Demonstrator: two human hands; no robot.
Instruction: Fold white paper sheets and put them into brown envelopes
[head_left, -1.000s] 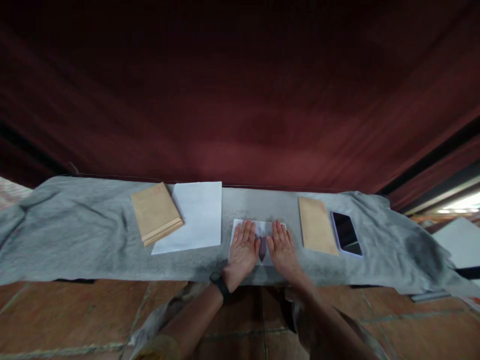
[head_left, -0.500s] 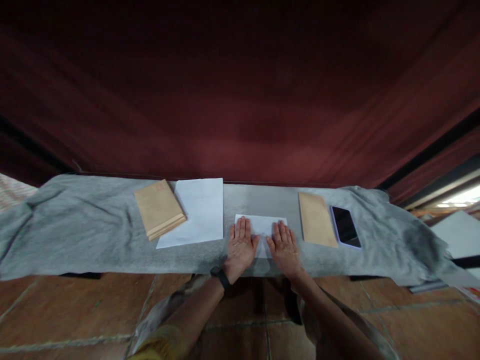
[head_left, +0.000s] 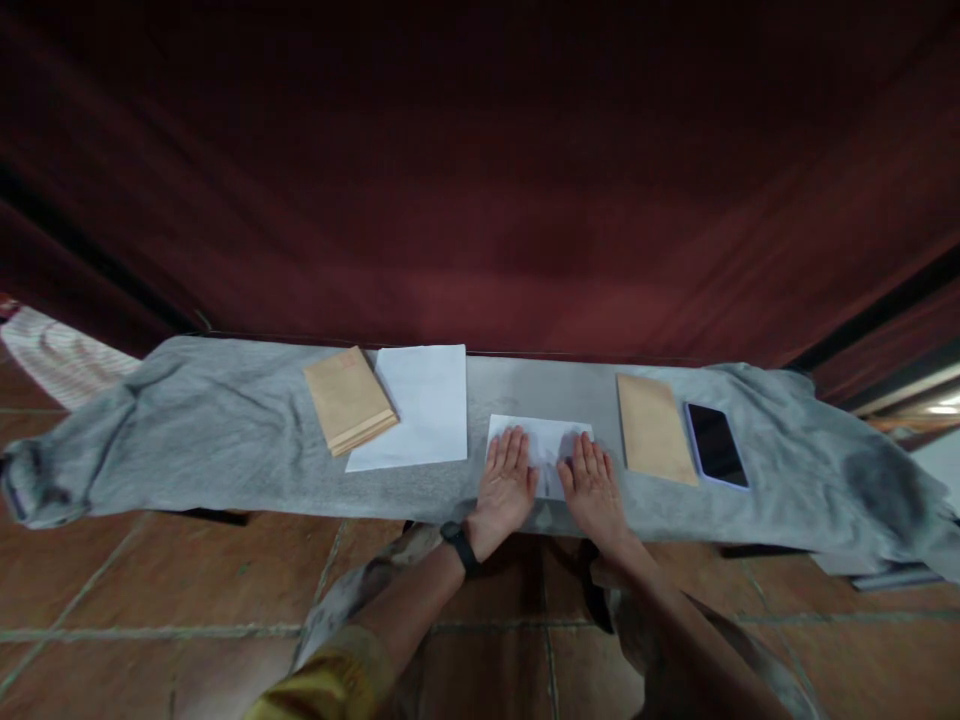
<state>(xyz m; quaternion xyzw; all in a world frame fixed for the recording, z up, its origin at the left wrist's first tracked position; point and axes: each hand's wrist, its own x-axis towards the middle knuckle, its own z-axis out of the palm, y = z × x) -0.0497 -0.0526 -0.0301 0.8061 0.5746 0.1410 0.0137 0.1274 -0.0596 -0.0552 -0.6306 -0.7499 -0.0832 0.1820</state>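
A folded white paper (head_left: 541,440) lies on the grey cloth (head_left: 225,450) that covers a low bench. Both my hands rest flat on the near part of this paper, fingers stretched out. My left hand (head_left: 506,487), with a black watch at the wrist, covers its left part. My right hand (head_left: 596,487) covers its right part. Neither hand holds anything. A small gap between the hands shows the paper's middle.
Left of my hands lie a flat white sheet (head_left: 420,405) and a stack of brown envelopes (head_left: 349,398). On the right are a single brown envelope (head_left: 655,430) and a dark phone (head_left: 716,445). A red curtain (head_left: 480,200) hangs behind; terracotta floor tiles (head_left: 150,600) lie in front.
My hands have slid a little toward me and slightly apart on the folded paper, which now shows more at its far edge. The view has shifted, so everything sits further right.
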